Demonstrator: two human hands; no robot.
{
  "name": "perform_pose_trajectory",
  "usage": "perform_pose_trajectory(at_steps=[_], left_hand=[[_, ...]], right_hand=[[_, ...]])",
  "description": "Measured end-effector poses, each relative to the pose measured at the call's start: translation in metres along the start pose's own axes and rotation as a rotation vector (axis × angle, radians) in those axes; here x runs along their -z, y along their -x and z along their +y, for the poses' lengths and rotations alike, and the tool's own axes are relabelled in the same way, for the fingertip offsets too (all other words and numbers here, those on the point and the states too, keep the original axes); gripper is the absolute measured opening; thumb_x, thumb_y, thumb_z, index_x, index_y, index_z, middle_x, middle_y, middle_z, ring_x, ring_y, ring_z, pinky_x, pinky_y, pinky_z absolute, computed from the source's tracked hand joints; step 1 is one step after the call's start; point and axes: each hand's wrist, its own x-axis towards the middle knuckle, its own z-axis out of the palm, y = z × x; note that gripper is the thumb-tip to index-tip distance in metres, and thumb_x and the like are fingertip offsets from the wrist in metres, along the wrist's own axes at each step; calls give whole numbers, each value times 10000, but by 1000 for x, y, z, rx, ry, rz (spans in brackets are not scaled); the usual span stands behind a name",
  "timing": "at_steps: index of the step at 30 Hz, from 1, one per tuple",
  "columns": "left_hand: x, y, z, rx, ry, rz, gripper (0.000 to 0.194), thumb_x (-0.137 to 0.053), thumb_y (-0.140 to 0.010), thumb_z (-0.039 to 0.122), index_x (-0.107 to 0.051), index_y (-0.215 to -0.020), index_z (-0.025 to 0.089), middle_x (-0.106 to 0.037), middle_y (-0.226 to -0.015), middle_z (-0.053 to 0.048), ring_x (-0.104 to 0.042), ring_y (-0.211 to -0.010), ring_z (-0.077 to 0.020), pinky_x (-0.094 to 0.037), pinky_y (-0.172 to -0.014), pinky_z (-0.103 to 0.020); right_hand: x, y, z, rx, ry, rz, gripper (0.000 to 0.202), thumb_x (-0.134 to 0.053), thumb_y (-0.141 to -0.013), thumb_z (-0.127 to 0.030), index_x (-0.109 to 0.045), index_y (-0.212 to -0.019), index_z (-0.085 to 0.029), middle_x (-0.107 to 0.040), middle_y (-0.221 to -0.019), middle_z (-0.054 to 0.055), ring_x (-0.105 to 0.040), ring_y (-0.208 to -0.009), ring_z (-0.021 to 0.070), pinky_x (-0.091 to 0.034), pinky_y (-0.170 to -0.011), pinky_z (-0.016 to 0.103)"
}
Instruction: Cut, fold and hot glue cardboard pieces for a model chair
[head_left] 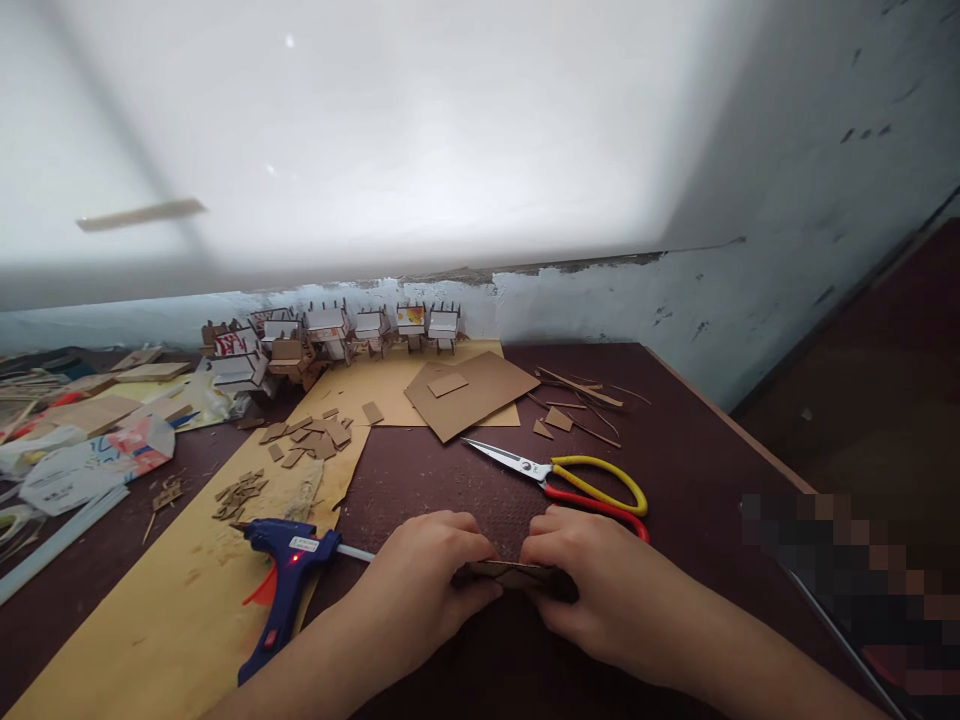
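Cardboard piece (508, 569), small and thin, sits between the two hands at the near middle of the counter (697, 490). Left hand (431, 565) pinches one end, thumb and fingers nearly closed on it; right hand (589, 570) pinches the other end the same way. Piece is brown, seen nearly edge-on; fingers cover both ends, so full shape can't be told. Can't tell if it touches the counter.

Just beyond right hand: scissors (541, 470), one yellow and one red handle, blades slightly apart or closed, unclear; right hand hides part of red handle. Left of left hand: blue glue gun (286, 575), red light lit, glue stick (354, 552) out the back, lying partly on yellow paper (150, 610). Past its nozzle, dark scraps (241, 493); farther, cut cardboard bits (319, 436). Beyond scissors, cardboard sheet (487, 390) with a small rectangle (448, 383) on top; thin strips (592, 388) to its right. Miniature chairs (371, 325) row along the wall (577, 305). Mixed clutter far left.
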Motion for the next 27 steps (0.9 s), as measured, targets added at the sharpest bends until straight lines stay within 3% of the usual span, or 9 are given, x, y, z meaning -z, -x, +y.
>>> perform_pose_trajectory(at_steps=[7,17,22,27], left_hand=[[0,2,-1,3,14,-12,85,-750,-818,141,-771,-837,220,-690,-837,11,-634,-794,-165,-409,-694,-261],[1,1,0,-12,47,19,94,-749,-796,123,-710,-743,191,-652,-778,27,-587,-736,-137,-368,-659,-257],[7,3,8,61,240,89,137,-734,-834,216,-674,-717,176,-607,-696,34,-534,-682,-133,-347,-608,-256],[10,6,16,96,577,44,111,-697,-862,255,-741,-823,161,-664,-736,12,-561,-704,-154,-398,-632,-248]], right_hand=[[5,2,5,-33,27,-33,137,-627,-767,-109,-591,-665,-194,-636,-736,-2,-555,-719,164,-344,-606,263],[10,0,5,-23,-38,1,166,-635,-709,-60,-572,-632,-192,-606,-696,-21,-532,-685,149,-348,-595,264],[23,-2,-1,-68,-284,136,133,-658,-807,-115,-708,-738,-217,-608,-757,-22,-551,-683,139,-405,-601,264],[21,-3,-10,-64,-482,262,130,-680,-867,-180,-778,-822,-252,-668,-847,0,-611,-756,159,-488,-673,278]])
